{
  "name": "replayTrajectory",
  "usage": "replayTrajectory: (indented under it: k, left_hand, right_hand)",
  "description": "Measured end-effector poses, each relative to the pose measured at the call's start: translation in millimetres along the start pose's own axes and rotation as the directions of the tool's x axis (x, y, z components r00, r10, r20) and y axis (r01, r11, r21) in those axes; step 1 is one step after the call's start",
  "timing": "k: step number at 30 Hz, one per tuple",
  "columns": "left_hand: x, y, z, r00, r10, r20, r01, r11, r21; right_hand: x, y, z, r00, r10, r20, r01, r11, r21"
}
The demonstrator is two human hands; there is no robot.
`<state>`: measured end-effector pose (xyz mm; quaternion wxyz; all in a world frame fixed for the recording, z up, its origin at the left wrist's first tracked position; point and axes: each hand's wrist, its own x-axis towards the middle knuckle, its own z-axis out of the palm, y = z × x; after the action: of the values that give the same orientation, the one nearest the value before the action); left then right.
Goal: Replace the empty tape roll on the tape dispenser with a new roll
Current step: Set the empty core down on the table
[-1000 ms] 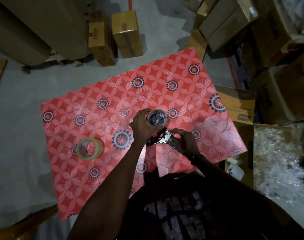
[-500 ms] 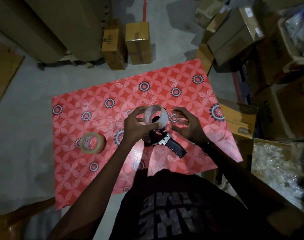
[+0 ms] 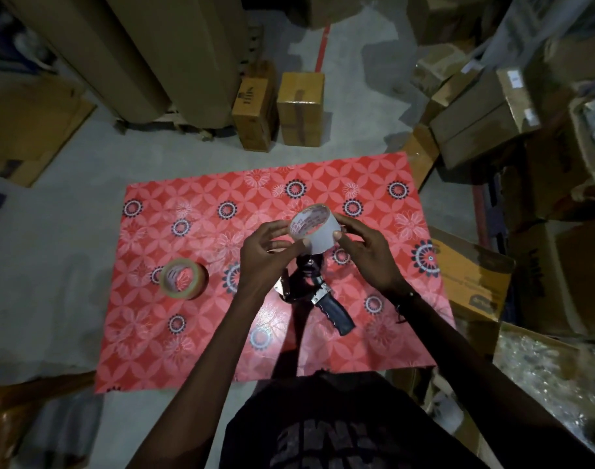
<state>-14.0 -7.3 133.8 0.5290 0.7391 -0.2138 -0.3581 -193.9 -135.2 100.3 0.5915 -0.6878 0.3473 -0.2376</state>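
Spent core off, fresh roll waiting

Nearest, the tape dispenser lies unheld on the red patterned counter, handle toward the person. Just above it both hands pinch the empty tape core, left hand and right hand at its sides. The new tape roll sits left. Risk: the loose dispenser could slide or tip when the roll is pushed on.

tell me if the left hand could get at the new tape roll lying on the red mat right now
Probably yes, but not at once: the left hand is pinching the white empty cardboard core. The yellowish clear tape roll lies to its left on the red patterned mat, with nothing between.
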Motion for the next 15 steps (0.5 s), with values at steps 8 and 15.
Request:
replayTrajectory:
  k: [8, 15]
  left_hand:
    - [-17.4, 15.2, 9.5, 0.983, 0.127, -0.133, -0.129, 0.992, -0.009]
    - [-20.4, 26.8, -1.9, 0.962, 0.258, -0.091, -0.255, 0.966, 0.039]
  right_hand:
    - [12.9, -21.8, 3.9, 0.996, 0.051, 0.075, -0.058, 0.995, 0.081]
    - [11.3, -32.4, 18.0, 0.963, 0.255, 0.090, -0.267, 0.949, 0.170]
